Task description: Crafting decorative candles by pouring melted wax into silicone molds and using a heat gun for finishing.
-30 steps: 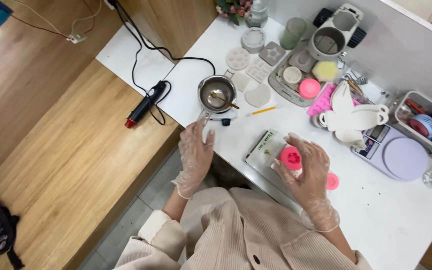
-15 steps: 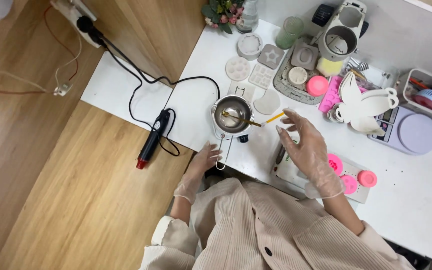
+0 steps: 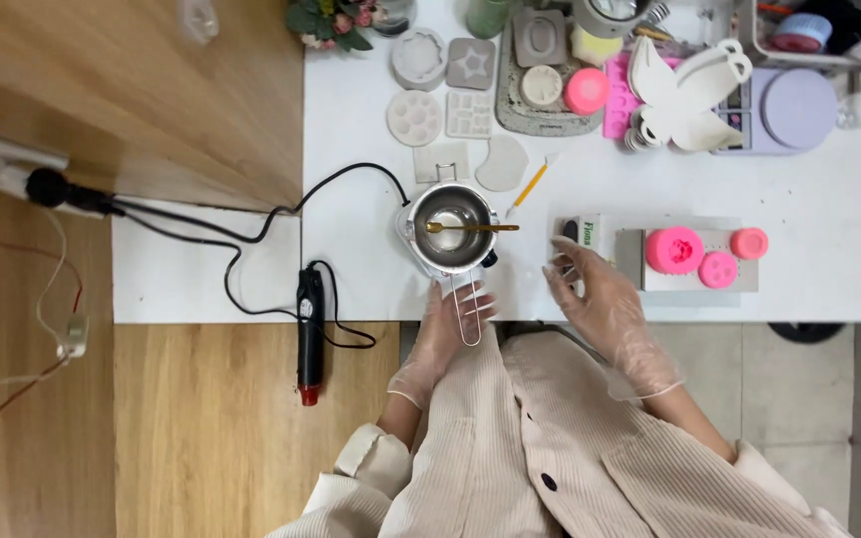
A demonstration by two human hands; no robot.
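Observation:
A small steel melting pot [image 3: 450, 237] stands on the white table [image 3: 809, 279], and a gold spoon [image 3: 470, 227] rests across its rim. Its wire handle [image 3: 466, 314] points toward me. My left hand [image 3: 447, 334], in a clear glove, lies under that handle at the table's near edge and touches it. My right hand [image 3: 595, 299], also gloved, hovers open just right of the pot, with its fingers spread and nothing in them. A tray [image 3: 640, 267] with three pink moulds [image 3: 675, 249] sits right beside it.
A black heat gun [image 3: 309, 329] with a cord lies on the left. Grey and white moulds [image 3: 416, 118], a pink mould [image 3: 587, 90], a white butterfly shape [image 3: 685, 85] and a lilac scale [image 3: 794, 102] line the far edge. A yellow-tipped stick [image 3: 530, 185] lies behind the pot.
The view has swung round to look straight down. My right hand has dropped from near the spoon to the table's near edge. My left hand has slid under the pot's handle.

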